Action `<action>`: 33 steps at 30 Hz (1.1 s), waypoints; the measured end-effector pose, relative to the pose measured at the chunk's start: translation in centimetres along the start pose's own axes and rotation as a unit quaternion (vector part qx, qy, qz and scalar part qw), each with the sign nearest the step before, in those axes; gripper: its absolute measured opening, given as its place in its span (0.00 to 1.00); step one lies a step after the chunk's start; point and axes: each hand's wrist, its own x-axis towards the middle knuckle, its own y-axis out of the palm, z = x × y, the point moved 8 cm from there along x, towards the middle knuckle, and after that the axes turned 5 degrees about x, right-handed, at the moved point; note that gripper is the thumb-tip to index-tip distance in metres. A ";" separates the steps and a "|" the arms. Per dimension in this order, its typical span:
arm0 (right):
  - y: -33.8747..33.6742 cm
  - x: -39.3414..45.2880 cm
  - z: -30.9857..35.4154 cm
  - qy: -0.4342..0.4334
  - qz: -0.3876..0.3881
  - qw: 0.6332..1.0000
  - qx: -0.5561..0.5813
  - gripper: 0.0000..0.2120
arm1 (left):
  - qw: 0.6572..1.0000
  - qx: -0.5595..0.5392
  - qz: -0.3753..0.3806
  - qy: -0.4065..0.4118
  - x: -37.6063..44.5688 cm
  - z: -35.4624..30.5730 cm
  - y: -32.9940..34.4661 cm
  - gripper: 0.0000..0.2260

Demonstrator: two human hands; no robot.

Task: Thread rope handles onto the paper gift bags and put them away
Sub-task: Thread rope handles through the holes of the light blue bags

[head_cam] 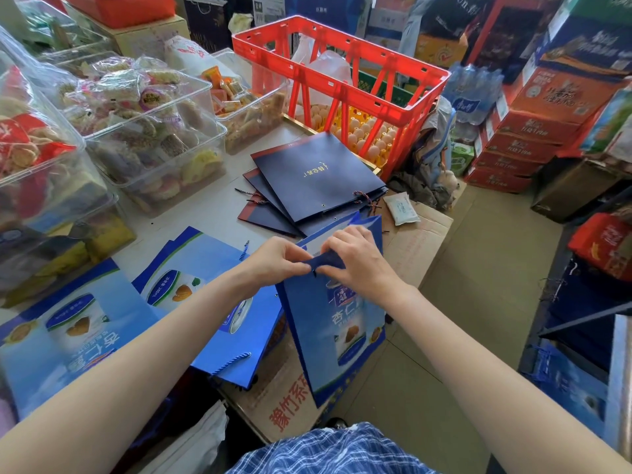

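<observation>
Both hands [284, 256] [355, 256] pinch the glossy blue paper bag's [328, 323] folded rim.

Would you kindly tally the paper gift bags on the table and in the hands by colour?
Light blue printed paper gift bags: 4 (three lying flat, one held)
Dark navy paper gift bags: 3, stacked
Total: 7

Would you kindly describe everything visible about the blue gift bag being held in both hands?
The blue gift bag is glossy printed paper, folded flat, with a can picture and white characters. It hangs tilted over a cardboard box beside the table. The left hand and right hand pinch its dark folded top edge; a thin cord end dangles there.
</observation>
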 end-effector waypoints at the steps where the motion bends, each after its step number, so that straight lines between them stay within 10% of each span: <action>1: 0.0 -0.1 -0.1 0.009 -0.002 1.000 0.018 0.12 | 1.000 0.008 -0.002 -0.007 0.1 0.2 0.0 0.07; 16: 2.6 -3.6 0.3 0.051 -0.062 0.997 -0.010 0.11 | 0.952 0.277 -0.111 0.066 1.1 -0.7 2.0 0.06; 33: 3.2 -2.0 -0.2 0.126 0.040 0.991 0.012 0.11 | 0.972 0.181 -0.149 -0.009 2.3 -0.1 1.0 0.04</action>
